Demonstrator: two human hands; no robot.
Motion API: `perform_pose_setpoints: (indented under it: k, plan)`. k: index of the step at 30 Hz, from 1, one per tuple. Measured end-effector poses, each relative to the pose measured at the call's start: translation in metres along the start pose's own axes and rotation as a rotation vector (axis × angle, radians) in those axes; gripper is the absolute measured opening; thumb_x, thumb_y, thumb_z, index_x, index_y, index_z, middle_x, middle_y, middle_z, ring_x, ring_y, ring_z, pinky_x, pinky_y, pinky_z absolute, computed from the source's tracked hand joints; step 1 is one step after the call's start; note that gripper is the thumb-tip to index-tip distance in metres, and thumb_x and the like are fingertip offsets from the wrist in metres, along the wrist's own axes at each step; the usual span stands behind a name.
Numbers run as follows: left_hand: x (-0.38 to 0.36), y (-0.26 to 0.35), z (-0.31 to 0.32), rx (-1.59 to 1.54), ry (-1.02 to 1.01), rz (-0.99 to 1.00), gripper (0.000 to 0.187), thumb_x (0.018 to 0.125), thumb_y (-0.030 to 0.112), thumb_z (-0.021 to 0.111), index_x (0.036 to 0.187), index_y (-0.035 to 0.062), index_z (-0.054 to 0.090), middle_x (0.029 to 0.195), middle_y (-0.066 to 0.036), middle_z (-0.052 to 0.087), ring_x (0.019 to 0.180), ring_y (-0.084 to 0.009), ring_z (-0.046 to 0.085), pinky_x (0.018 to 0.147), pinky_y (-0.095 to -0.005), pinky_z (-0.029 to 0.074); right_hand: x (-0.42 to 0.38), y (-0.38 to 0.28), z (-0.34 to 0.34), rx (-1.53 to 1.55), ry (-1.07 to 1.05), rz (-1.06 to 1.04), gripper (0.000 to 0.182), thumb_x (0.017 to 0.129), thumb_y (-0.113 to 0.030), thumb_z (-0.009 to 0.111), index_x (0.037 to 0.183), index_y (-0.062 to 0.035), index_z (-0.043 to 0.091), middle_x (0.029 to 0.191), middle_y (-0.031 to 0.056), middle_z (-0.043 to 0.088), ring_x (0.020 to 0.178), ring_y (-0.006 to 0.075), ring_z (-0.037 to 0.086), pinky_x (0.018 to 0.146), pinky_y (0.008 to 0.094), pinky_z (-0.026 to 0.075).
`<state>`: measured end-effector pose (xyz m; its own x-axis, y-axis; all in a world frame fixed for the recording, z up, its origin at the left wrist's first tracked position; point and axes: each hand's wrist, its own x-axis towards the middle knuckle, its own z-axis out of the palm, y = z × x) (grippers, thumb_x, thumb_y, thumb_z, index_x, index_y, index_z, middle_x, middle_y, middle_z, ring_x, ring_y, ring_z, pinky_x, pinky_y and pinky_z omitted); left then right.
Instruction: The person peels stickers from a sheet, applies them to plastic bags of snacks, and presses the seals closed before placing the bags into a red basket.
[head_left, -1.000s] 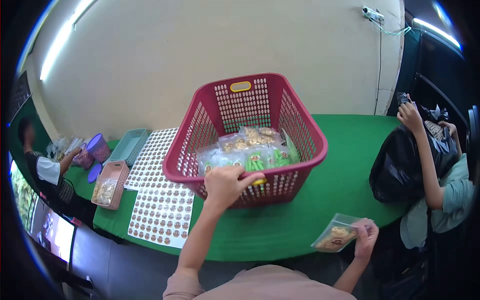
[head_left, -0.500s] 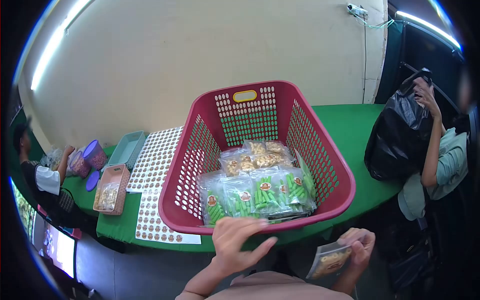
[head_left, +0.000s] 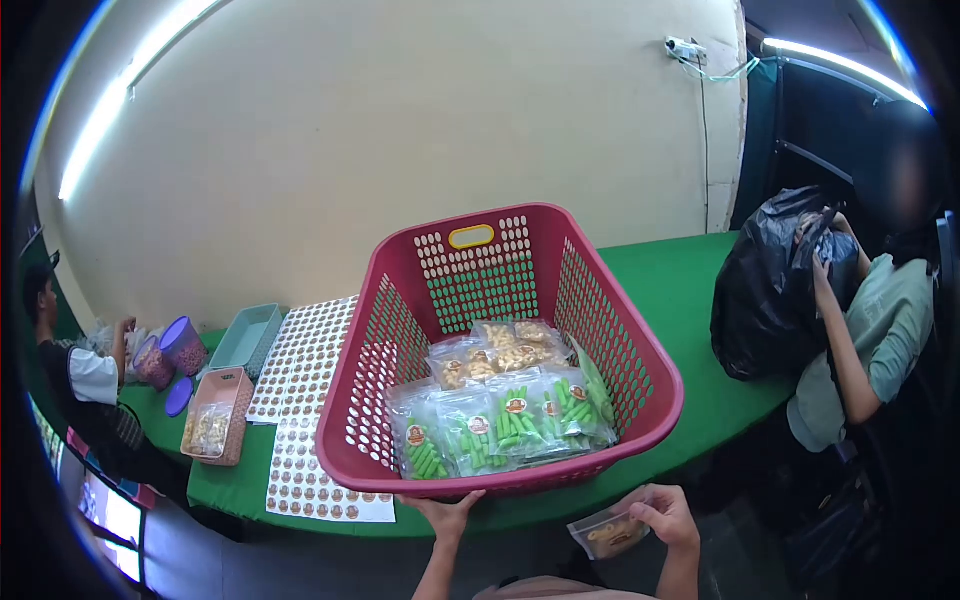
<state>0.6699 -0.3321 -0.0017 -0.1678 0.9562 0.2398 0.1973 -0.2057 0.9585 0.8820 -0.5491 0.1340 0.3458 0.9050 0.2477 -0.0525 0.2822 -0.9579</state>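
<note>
A large dark-red perforated plastic basket [head_left: 655, 420] stands on the green-covered table. Inside are several clear pouches of green stick snacks [head_left: 480, 435] with round labels, and behind them pouches of pale ring-like snacks [head_left: 500, 360]. My left hand [head_left: 445, 512] is at the basket's front, thumb and fingers spread beneath the rim and holding it from below; the fingertips are partly hidden. My right hand [head_left: 668, 515] pinches a clear pouch of tan snacks [head_left: 612, 535] by its edge, in front of the table and apart from the basket.
Sheets of round stickers [head_left: 315, 440] lie left of the basket. Beyond them are a pink basket [head_left: 235, 425] with pouches, a teal basket [head_left: 250, 340] and purple-lidded tubs [head_left: 183, 348]. One person holds a black bag [head_left: 765, 300] at right; another person [head_left: 85, 385] stands far left.
My left hand has gone from above the basket's front rim to beneath it. The right hand still holds the pouch, now tilted flatter. The person at right has lowered their hands on the black bag.
</note>
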Motion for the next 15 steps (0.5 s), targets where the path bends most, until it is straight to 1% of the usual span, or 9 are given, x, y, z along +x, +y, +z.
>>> perform_pose_setpoints:
  k: [3,6,7,8,10,11,13,14,15]
  plan:
    - [0.003,-0.004,0.012,-0.062,0.063,0.289,0.137,0.043,0.037,0.083,0.123,-0.0091,-0.017,0.131,-0.028,-0.001,0.124,-0.0341,0.009,0.104,-0.0401,0.007,0.004,0.008,0.011,-0.007,-0.085,0.036,0.009,0.077,-0.005,0.057,0.081,0.0027,0.060,0.082,0.0093,0.063,0.070,0.0079,0.055,0.064,0.0220,0.044]
    - [0.009,-0.019,0.009,0.207,-0.007,0.288,0.134,0.046,0.035,0.083,0.124,-0.0072,-0.017,0.131,-0.025,-0.003,0.124,-0.0334,0.008,0.103,-0.0391,0.009,0.001,0.028,0.023,-0.014,-0.159,-0.004,0.010,0.078,-0.006,0.058,0.082,0.0025,0.060,0.080,0.0077,0.062,0.069,0.0079,0.054,0.064,0.0219,0.044]
    - [0.000,0.016,-0.002,0.443,-0.031,0.201,0.124,0.050,0.034,0.081,0.125,-0.0070,-0.009,0.130,-0.024,0.003,0.122,-0.0333,0.013,0.102,-0.0391,0.012,0.005,0.029,0.025,0.000,-0.141,-0.003,0.010,0.078,-0.006,0.058,0.082,0.0026,0.060,0.079,0.0068,0.062,0.069,0.0076,0.054,0.064,0.0216,0.044]
    - [-0.010,0.020,-0.004,0.442,-0.016,0.181,0.124,0.050,0.034,0.081,0.125,-0.0070,-0.009,0.130,-0.024,0.003,0.122,-0.0333,0.013,0.102,-0.0391,0.012,0.010,0.027,0.027,0.013,-0.124,-0.001,0.011,0.079,-0.007,0.057,0.082,0.0027,0.060,0.077,0.0058,0.062,0.069,0.0073,0.054,0.064,0.0213,0.044]
    - [-0.022,0.044,-0.004,-0.063,0.199,0.114,0.110,0.055,0.031,0.079,0.124,-0.0072,0.003,0.125,-0.022,0.015,0.117,-0.0329,0.020,0.101,-0.0394,0.013,0.022,0.018,0.033,-0.003,-0.054,-0.020,0.010,0.078,-0.006,0.057,0.081,0.0026,0.060,0.075,0.0058,0.061,0.067,0.0080,0.054,0.060,0.0217,0.043]
    - [-0.039,0.065,-0.009,-0.166,0.265,0.141,0.097,0.059,0.026,0.076,0.123,-0.0039,0.009,0.120,-0.018,0.023,0.113,-0.0298,0.026,0.099,-0.0389,0.015,0.025,0.025,0.030,-0.117,-0.113,-0.101,0.009,0.077,-0.006,0.058,0.081,0.0025,0.060,0.073,0.0060,0.060,0.065,0.0088,0.054,0.059,0.0222,0.043]
    - [-0.078,0.098,-0.018,-0.419,0.058,0.335,0.089,0.061,0.020,0.074,0.124,-0.0003,0.015,0.118,-0.013,0.027,0.111,-0.0227,0.030,0.096,-0.0373,0.023,0.027,0.035,0.033,-0.263,-0.229,-0.213,0.009,0.074,-0.005,0.061,0.080,0.0021,0.059,0.070,0.0066,0.057,0.064,0.0104,0.053,0.058,0.0227,0.041]
    - [-0.091,0.107,-0.018,-0.571,-0.214,0.377,0.083,0.061,0.013,0.074,0.123,0.0008,0.020,0.112,-0.009,0.034,0.102,-0.0184,0.039,0.090,-0.0337,0.031,0.025,0.035,0.038,-0.246,-0.234,-0.218,0.009,0.074,-0.005,0.061,0.080,0.0021,0.059,0.070,0.0066,0.057,0.064,0.0104,0.053,0.058,0.0227,0.041]
    - [-0.109,0.123,-0.017,-0.697,-0.433,0.175,0.072,0.061,0.014,0.075,0.117,0.0006,0.032,0.102,-0.007,0.042,0.093,-0.0156,0.046,0.083,-0.0304,0.038,0.024,0.035,0.041,-0.168,-0.294,-0.226,0.009,0.075,-0.006,0.060,0.079,0.0020,0.059,0.072,0.0063,0.057,0.065,0.0100,0.053,0.058,0.0222,0.041]
